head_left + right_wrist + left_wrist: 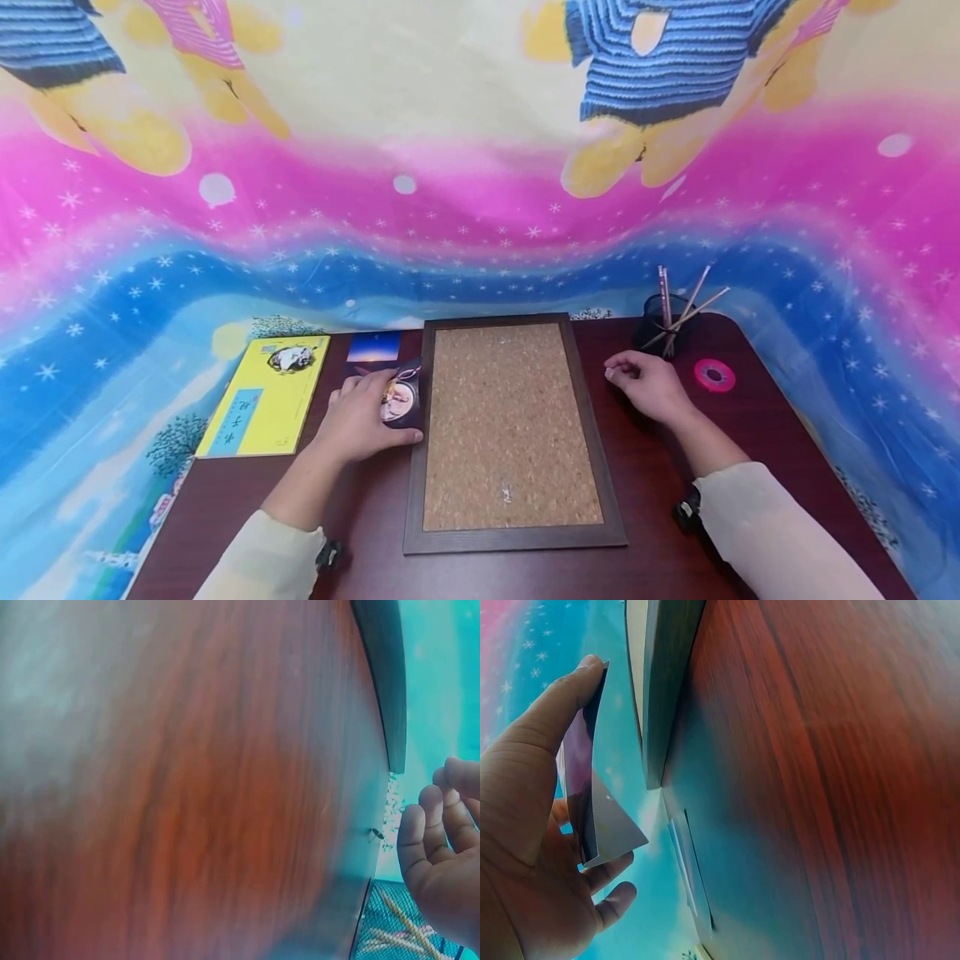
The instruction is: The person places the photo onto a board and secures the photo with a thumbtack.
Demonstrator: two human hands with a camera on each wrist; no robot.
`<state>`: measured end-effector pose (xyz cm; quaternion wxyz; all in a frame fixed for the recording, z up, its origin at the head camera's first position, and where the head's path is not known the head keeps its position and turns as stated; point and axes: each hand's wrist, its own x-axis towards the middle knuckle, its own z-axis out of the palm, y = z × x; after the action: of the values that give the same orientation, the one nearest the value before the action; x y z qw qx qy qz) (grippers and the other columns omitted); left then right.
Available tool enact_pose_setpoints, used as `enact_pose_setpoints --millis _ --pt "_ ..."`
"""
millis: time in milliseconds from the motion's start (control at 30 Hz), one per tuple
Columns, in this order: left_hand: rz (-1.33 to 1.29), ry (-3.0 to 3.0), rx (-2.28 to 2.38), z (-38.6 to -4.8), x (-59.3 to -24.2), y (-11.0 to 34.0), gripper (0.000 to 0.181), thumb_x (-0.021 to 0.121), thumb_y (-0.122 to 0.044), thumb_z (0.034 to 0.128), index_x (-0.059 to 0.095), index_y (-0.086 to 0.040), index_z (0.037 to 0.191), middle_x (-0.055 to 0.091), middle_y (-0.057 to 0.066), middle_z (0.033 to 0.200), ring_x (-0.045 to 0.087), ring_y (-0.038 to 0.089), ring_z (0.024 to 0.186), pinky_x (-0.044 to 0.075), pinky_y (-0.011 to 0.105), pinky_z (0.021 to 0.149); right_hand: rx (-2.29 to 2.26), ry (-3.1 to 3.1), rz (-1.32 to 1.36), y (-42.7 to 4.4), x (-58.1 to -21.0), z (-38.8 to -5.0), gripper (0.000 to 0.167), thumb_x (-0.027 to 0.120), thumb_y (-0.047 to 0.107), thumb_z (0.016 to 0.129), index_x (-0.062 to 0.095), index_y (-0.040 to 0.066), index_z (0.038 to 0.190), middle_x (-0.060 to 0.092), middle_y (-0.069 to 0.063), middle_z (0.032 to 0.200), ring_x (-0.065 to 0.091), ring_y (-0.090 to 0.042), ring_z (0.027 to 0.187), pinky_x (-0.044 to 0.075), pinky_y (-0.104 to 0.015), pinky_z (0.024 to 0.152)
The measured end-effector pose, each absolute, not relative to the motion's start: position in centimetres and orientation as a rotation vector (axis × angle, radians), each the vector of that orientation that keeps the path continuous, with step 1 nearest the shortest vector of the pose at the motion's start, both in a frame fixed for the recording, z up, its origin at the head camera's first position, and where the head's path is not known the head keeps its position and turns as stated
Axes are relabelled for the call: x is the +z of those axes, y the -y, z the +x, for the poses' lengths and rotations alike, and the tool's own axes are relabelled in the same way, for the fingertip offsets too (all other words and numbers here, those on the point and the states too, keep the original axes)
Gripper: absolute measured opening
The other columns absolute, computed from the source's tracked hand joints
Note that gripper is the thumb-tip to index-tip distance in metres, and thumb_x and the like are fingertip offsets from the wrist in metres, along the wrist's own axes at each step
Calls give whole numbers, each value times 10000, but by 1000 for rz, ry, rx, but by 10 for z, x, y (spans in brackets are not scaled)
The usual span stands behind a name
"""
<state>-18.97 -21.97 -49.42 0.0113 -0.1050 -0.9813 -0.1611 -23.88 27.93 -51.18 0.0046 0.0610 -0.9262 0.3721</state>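
Note:
Dark printed cards (401, 403) are gripped between the thumb and fingers of my left hand (358, 421), beside the board's left edge. Seen from the left wrist, the cards (583, 780) are bent and slightly fanned, a pale underside showing, with the left hand (536, 810) around them. A brown-framed cork board (510, 425) lies flat on the table, small shiny bits near its top and bottom. Right of it, my right hand (651, 387) hovers with bent fingers, thumb and index tips together. In the right wrist view the right hand (448, 855) shows no clear object at its fingertips.
A yellow book (277, 400) lies at the left of the table (225, 517). Another card with a blue and orange picture (374, 346) lies behind the left hand. A black mesh cup (660, 333) with several sticks or pencils stands at back right, near a pink ring-shaped item (714, 376).

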Motion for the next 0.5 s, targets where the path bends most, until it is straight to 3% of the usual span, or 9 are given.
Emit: enact_pose_setpoints --millis 500 --pt "-380 3080 -485 -203 -492 191 1204 835 -768 632 421 -132 1567 508 136 1531 443 404 1326 333 650 1046 1209 2882 233 -254 -509 -246 191 706 281 1002 769 165 1140 751 -15 1025 642 -235 906 499 -416 814"
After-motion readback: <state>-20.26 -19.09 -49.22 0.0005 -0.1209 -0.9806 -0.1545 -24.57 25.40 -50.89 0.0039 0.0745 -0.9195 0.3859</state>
